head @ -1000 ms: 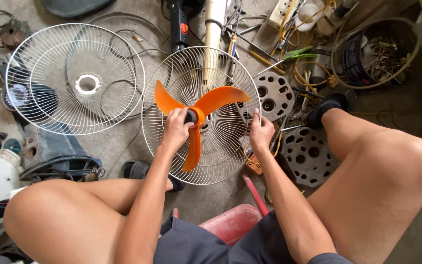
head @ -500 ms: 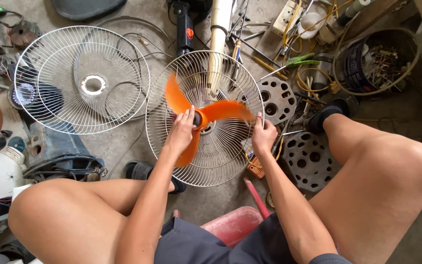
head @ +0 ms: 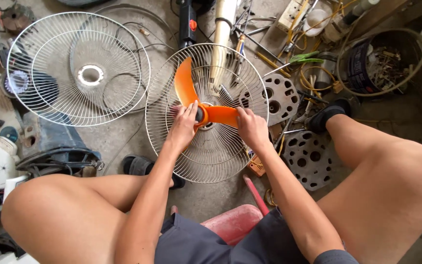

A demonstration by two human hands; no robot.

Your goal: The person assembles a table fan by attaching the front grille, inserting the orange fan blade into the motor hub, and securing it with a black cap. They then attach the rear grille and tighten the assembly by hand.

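Item: orange three-bladed plastic fan propeller (head: 206, 105), seated at the hub of a round white wire rear fan guard (head: 172, 146), centre of view.

Left hand (head: 184, 124): closed on the hub from 9 o'clock, fingers over the dark centre cap.
Right hand (head: 252, 128): pressed on the blade root from 3 o'clock, fingers curled over it.

Handling, as judged: grip near the hub, not the thin blade tips; keep the propeller square to the shaft; steady the guard so the wires do not flex.

Surroundings: second round white wire front fan guard (head: 74, 68) at 10 o'clock, just beside. Grey perforated metal motor plates (head: 282, 98) at 3 and 4 o'clock, near. Black bucket of scrap parts (head: 382, 61) at 2 o'clock, well apart. Loose tools at 12 o'clock.

Open room: bare concrete floor (head: 118, 142) at 8 o'clock; knees hem both sides.
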